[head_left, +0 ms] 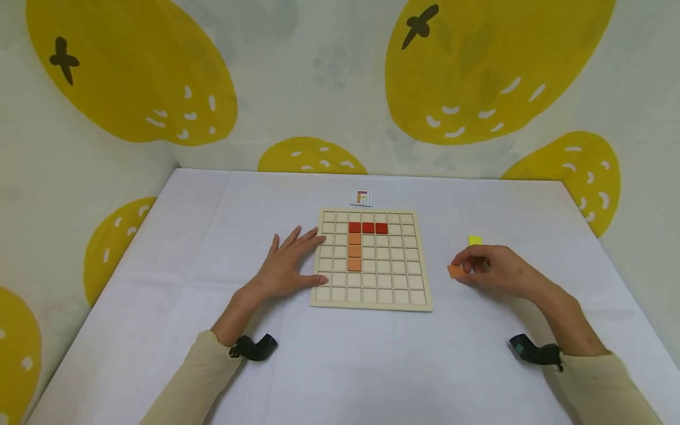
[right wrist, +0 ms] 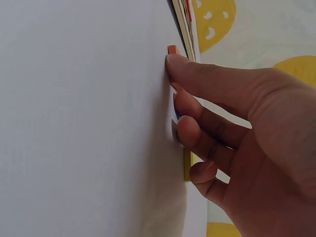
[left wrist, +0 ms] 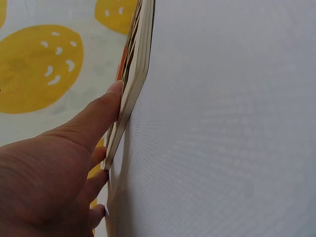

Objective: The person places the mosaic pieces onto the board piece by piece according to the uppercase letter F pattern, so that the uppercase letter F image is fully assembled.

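A wooden grid board [head_left: 394,283] lies on the white table, with red square tiles [head_left: 368,228] in a row and orange square tiles [head_left: 354,251] in a column below the leftmost red one. My left hand [head_left: 284,267] rests on the board's left edge, thumb and fingers spread and fairly straight. To the right of the board, my right hand [head_left: 496,268] pinches a loose orange tile [head_left: 455,271] between thumb and fingers; the right wrist view shows the orange tile [right wrist: 172,49] at the thumb tip. A yellow tile [head_left: 475,240] lies just beyond that hand.
A small pattern card [head_left: 362,198] with a coloured grid drawing lies behind the board. The white tablecloth [head_left: 372,366] reaches back to a wall [head_left: 319,71] painted with yellow fruit. Each wrist wears a black camera mount [head_left: 257,348].
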`<state>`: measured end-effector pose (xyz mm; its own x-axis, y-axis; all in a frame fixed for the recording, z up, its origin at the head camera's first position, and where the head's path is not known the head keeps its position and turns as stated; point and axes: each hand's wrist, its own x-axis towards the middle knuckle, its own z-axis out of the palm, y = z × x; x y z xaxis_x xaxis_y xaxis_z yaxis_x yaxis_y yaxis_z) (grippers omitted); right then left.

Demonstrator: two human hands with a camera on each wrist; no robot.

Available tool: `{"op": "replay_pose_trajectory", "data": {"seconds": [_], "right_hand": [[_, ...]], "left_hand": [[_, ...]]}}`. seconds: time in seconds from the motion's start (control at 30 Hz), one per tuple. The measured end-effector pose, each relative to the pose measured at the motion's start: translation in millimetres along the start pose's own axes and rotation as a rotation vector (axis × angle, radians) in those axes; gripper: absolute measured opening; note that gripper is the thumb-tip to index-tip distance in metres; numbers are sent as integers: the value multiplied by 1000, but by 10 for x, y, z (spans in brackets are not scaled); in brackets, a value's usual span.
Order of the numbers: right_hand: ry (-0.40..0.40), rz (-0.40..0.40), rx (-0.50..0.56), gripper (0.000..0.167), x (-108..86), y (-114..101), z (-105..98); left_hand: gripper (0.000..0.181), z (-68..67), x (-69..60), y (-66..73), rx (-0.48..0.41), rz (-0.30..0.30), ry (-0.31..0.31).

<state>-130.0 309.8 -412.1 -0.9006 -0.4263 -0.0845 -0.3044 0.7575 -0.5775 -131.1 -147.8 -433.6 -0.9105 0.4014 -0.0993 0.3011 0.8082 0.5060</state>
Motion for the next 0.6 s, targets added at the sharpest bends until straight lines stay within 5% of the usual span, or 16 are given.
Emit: {"op": "replay_pose_trajectory", "data": {"seconds": [0.2,0.6], "right_hand": [[76,-70,30,25,73,-47,74],[89,-90,46,26,313,-255,213]], "left_hand": [[88,0,0,7,0,-6,-3],[88,9,2,-9,0,-6,2]]}}
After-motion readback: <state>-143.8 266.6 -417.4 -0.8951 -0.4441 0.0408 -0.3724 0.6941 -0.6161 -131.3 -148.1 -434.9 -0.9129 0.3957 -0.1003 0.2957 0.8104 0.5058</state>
